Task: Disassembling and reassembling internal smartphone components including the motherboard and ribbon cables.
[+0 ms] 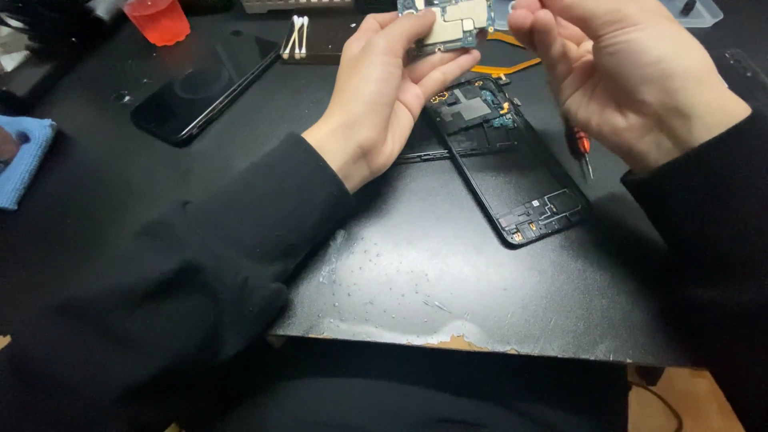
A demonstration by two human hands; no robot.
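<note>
Black work mat (448, 288) covers desk, worn front edge. Opened phone frame (504, 164) lies diagonal mid-mat, below hands. Black phone panel (200, 88) flat upper left. Left hand (384, 96) pinches circuit board (452, 24), silver shields, raised above frame. Right hand (624, 80) just beside board, fingers curled; grip unclear. Blue cloth (24, 156) far left. Red cup (158, 20) top left. Cotton swabs (296, 36) beside it. Red-collared screwdriver (582, 148) under right hand.
</note>
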